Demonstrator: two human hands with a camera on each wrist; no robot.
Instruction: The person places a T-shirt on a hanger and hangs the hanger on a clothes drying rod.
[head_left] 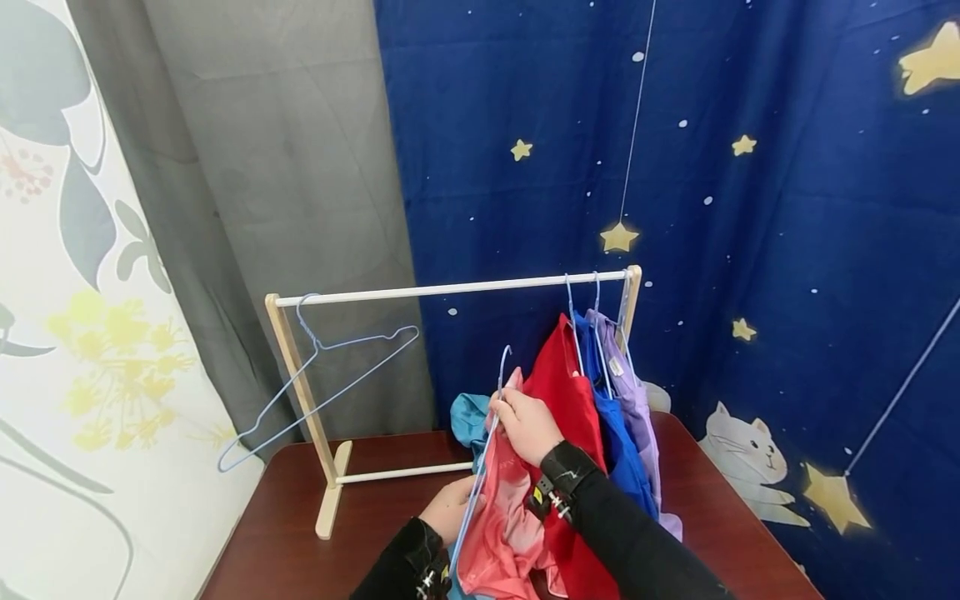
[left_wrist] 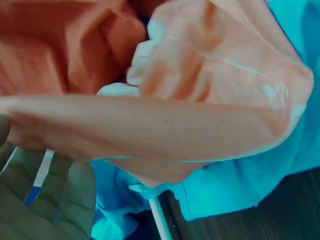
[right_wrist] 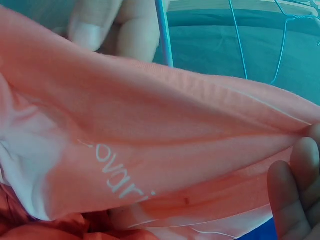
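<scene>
My right hand (head_left: pixel 527 425) is at the upper part of a light-blue wire hanger (head_left: pixel 504 371), its fingers pinching the edge of a coral-pink garment (head_left: pixel 506 521). Lower down, my left hand (head_left: pixel 447 507) holds the hanger's side beside the cloth. White lettering shows on the garment in the right wrist view, where the right fingers (right_wrist: pixel 300 175) grip a stretched edge. The left fingers (left_wrist: pixel 50 195) are partly cut off in the left wrist view, with the garment's edge running out from them. Teal cloth (left_wrist: pixel 240 187) lies underneath.
A rack with a white rail (head_left: pixel 450 290) stands on the dark red table (head_left: pixel 277 517). A bare wire hanger (head_left: pixel 315 342) hangs at its left end. Red (head_left: pixel 562 358), blue (head_left: pixel 622 442) and lilac (head_left: pixel 637 408) garments hang at the right, close by my right arm.
</scene>
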